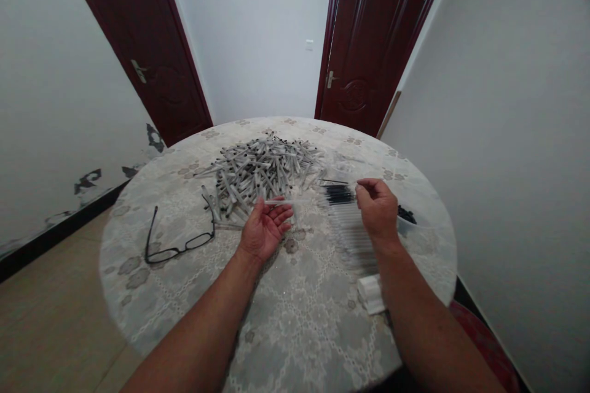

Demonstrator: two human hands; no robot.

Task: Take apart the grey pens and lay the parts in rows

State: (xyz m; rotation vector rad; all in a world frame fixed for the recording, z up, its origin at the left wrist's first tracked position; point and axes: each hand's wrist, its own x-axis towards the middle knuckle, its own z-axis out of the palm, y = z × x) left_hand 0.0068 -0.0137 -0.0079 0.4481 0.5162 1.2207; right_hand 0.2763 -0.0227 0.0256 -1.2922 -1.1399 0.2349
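Between the thumb and fingers of my left hand (265,230), palm turned up, is a slim whitish tube (276,202) like a pen barrel, pointing right. My right hand (378,206) is closed in a pinch. From near its fingertips a thin black stick (334,182), like a pen refill, reaches left. Just below lies a row of similar black sticks (338,194), and under them several clear tubes (353,230) lie side by side. A large heap of whitish pens with dark ends (258,169) spreads beyond my left hand.
Black-framed glasses (184,247) lie left of my left arm. A shallow bowl (421,221) with small black parts (406,215) stands right of my right hand. A white block-shaped object (371,293) sits beside my right forearm. A lace-patterned cloth (304,307) covers the round table.
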